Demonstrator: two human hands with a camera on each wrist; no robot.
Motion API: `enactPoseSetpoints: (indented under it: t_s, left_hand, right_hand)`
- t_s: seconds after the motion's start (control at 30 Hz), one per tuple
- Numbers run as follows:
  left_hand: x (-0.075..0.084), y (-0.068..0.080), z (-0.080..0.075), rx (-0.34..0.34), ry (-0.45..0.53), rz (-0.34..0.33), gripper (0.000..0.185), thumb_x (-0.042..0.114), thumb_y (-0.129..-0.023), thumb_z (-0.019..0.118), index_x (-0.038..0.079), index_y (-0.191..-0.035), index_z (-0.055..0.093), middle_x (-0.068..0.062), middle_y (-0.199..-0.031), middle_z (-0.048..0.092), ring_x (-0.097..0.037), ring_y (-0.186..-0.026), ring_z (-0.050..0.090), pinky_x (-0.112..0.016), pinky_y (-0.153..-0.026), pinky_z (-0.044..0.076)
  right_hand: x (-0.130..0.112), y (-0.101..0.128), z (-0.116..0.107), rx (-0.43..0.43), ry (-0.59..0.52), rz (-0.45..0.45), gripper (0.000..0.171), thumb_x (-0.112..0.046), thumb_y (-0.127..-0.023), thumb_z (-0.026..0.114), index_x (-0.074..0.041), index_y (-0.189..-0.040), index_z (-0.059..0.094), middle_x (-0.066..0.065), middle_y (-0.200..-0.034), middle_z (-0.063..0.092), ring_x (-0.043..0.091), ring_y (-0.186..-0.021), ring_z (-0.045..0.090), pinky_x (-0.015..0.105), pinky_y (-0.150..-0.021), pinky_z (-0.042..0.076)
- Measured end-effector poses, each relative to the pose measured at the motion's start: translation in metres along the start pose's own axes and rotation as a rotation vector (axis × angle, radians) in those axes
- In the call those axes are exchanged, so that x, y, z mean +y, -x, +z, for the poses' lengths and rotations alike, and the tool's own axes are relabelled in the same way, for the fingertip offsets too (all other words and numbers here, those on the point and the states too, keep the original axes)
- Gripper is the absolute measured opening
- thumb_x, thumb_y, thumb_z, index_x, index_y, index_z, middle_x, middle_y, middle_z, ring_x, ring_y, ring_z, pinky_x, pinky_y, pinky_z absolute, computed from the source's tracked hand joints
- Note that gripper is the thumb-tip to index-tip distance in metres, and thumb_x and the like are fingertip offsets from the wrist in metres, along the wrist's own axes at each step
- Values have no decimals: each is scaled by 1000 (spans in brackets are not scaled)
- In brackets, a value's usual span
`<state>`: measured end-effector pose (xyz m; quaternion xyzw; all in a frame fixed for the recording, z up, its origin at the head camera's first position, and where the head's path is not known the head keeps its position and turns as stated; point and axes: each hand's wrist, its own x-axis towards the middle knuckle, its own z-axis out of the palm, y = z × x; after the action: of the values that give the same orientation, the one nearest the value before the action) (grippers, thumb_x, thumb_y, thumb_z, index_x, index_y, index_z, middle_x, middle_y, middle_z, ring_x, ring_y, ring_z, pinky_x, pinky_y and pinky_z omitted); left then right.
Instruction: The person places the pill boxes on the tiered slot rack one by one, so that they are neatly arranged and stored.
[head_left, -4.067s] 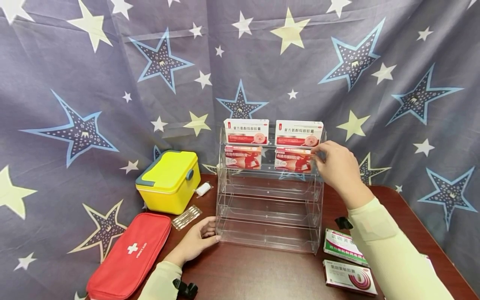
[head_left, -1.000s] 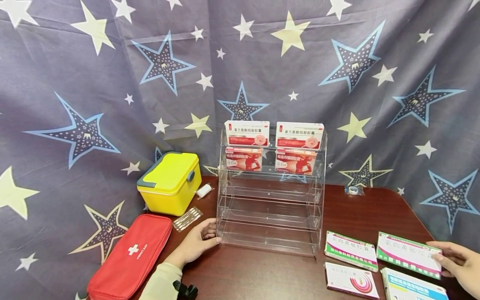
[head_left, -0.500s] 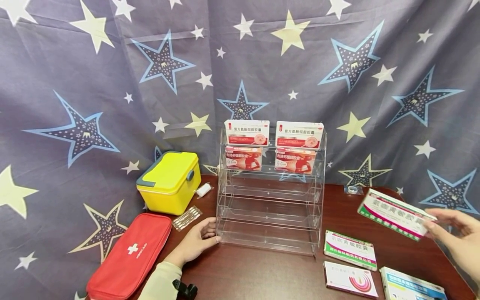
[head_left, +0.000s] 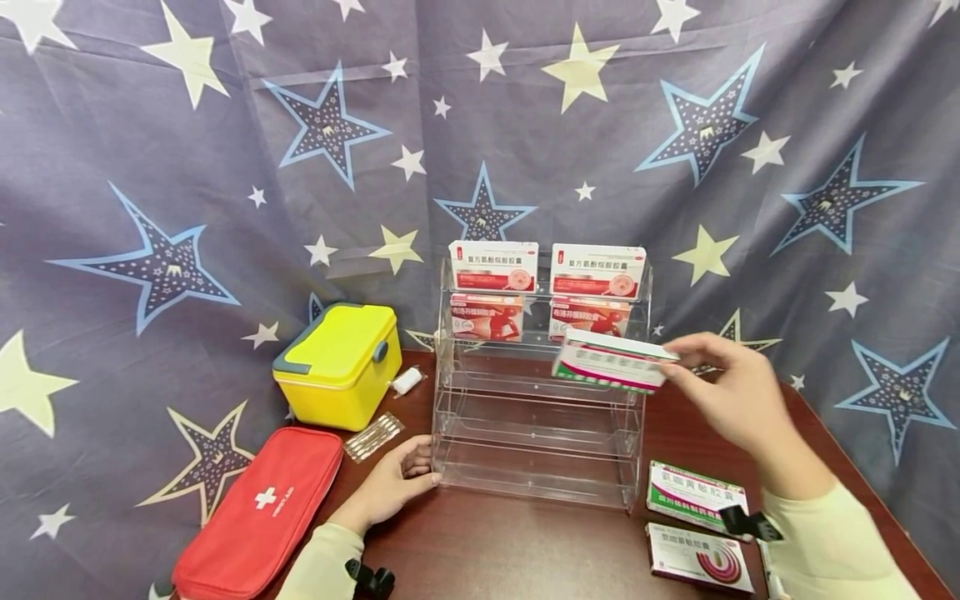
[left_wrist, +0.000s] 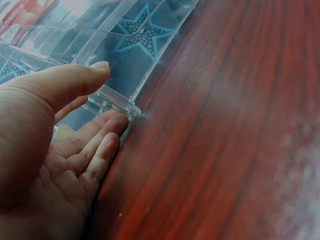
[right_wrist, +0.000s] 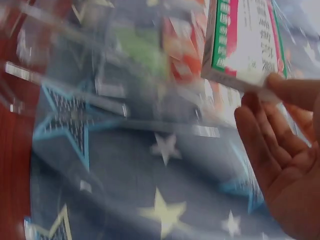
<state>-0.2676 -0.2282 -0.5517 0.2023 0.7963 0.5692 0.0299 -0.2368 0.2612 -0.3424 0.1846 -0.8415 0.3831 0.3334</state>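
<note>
My right hand (head_left: 738,400) pinches the right end of a white, green and magenta medicine box (head_left: 609,362) between thumb and fingers. The box is in front of the third tier of a clear acrylic display rack (head_left: 536,479); whether they touch cannot be told. In the right wrist view the medicine box (right_wrist: 245,37) shows its printed face. My left hand (head_left: 393,483) touches the rack's lower left corner, with loosely extended fingers (left_wrist: 102,155) at its side. Two white-red medicine boxes (head_left: 495,267) stand on the top tier, two red medicine boxes (head_left: 487,318) on the second.
On the right of the table (head_left: 525,550) lie a green-edged box (head_left: 690,492) and a white-pink box (head_left: 697,557); another is mostly hidden by the sleeve. A yellow case (head_left: 337,362), red first-aid pouch (head_left: 258,508), cotton swabs (head_left: 375,436) and white roll (head_left: 407,380) lie left.
My right hand has let go of a red box on the second tier, taken the green-and-magenta box from the table's right, and carried it left to the rack. The left hand stays put.
</note>
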Motion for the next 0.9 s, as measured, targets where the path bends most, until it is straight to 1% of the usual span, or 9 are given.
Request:
enactPoseSetpoints:
  t_s: [0.07,0.2,0.33,0.4,0.5,0.6,0.73,0.9]
  left_hand:
    - [0,0,0,-2,1,3,60,12,-94,81,2,-146,52,-20,-125,67,-27,-112,67,-33,-100,54]
    - [2,0,0,-1,-2,10,60,13,-94,81,2,-145,52,-20,-125,67,-30,-113,66,-36,-101,54]
    - [3,0,1,3,-10,7,61,13,-93,81,2,-145,52,-20,-126,67,-32,-114,66,-39,-103,53]
    - [2,0,1,2,-16,0,61,14,-93,81,2,-145,52,-20,-126,67,-32,-114,66,-39,-103,53]
    - [2,0,1,-1,-15,0,61,13,-93,81,2,-145,52,-20,-126,66,-33,-115,66,-39,-103,53]
    - [2,0,1,-3,-10,-3,61,13,-93,81,2,-145,52,-21,-127,66,-33,-115,65,-39,-103,53]
    - [3,0,1,3,-12,-17,61,14,-93,82,2,-145,52,-20,-127,66,-32,-115,65,-38,-103,53]
    - [3,1,1,5,-15,-17,61,14,-94,81,2,-145,52,-20,-127,66,-32,-115,65,-38,-102,54]
  right_hand:
    - [-6,-6,20,-20,2,-17,20,-8,-86,87,-17,-101,78,-7,-76,74,6,-64,65,14,-58,47]
    - [-17,-18,58,-44,23,-22,18,-12,-87,88,-17,-102,78,-6,-78,76,11,-66,71,24,-55,51]
    - [-23,-25,91,-60,73,-19,20,-15,-87,88,-17,-103,77,-1,-85,78,15,-73,74,37,-61,57]
    - [-25,-26,105,-79,86,-12,21,-16,-87,88,-17,-104,77,2,-89,78,15,-74,75,40,-63,58]
    - [-29,-26,123,-103,86,0,22,-17,-87,89,-17,-105,78,3,-94,78,14,-73,74,39,-61,57]
    - [-33,-27,135,-116,72,-4,22,-16,-87,88,-17,-106,78,2,-98,76,12,-74,73,37,-61,58]
    - [-36,-28,149,-129,57,-22,20,-15,-88,87,-18,-106,78,-1,-101,74,11,-78,72,36,-65,59]
    - [-36,-28,164,-159,41,-7,17,-19,-91,85,-20,-106,78,-3,-103,72,10,-78,70,34,-65,58]
